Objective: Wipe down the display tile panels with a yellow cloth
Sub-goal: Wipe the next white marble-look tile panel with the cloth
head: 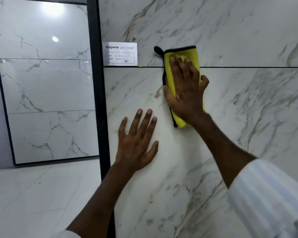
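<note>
A white marble-look display tile panel [239, 109] fills the right of the view, with a dark horizontal joint across it. My right hand [186, 88] presses a folded yellow cloth [192, 54] with black trim flat against the panel, straddling the joint; its fingers are spread over the cloth. A black hanging loop sticks out at the cloth's upper left. My left hand [138, 141] lies flat on the lower tile, below and left of the cloth, fingers apart and holding nothing.
A white brand label [120, 54] is stuck on the panel left of the cloth. A black frame post [97, 83] edges the panel. Another framed marble panel [45, 83] stands further back at left, above a glossy white tiled floor [33, 194].
</note>
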`<state>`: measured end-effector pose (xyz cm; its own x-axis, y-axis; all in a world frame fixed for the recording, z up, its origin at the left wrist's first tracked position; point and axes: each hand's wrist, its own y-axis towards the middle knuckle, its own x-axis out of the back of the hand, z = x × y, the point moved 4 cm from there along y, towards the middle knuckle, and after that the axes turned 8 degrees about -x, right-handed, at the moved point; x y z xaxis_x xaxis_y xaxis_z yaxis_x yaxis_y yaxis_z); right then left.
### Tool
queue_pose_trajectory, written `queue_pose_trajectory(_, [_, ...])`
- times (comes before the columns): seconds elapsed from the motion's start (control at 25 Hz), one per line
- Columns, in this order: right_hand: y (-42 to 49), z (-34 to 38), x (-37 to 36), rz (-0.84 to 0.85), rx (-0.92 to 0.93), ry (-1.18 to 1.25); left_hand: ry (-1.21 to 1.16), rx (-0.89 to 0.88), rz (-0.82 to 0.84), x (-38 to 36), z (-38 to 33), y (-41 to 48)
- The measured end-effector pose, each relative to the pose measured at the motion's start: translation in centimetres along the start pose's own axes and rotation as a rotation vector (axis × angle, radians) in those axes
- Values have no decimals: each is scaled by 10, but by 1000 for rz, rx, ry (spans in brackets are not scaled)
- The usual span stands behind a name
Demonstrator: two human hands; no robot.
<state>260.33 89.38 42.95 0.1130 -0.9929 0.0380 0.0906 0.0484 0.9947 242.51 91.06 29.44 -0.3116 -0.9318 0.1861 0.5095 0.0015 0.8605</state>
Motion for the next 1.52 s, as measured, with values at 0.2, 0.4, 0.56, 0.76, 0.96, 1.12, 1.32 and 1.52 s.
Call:
queue_pose_trajectory(0.2, [-117,-33,0,12,4,-22,56,-10,-10,-6,0,-2])
queue_pose_trajectory(0.4, [-28,-39,7,-9,84,57,38,75,-38,-5,-21,6])
queue_pose_trajectory(0.56, [-43,-45,6,-9,68,93,24,133,55,-22,-72,2])
queue_pose_trajectory(0.76, [-185,-50,2,45,8,70,53,89,147,-22,-71,-16])
queue_pose_trajectory(0.96, [-353,-61,0,184,27,4,-23,91,230,-30,-115,-116])
queue_pose_trajectory(1.12, [-333,-53,7,173,47,62,12,94,278,-43,-129,-171])
queue_pose_trajectory(1.32, [-335,-54,-5,84,-61,44,-51,116,212,-47,-129,-167])
queue_pose_trajectory(1.52, [-512,-62,2,325,39,-43,-65,96,182,-50,-127,-173])
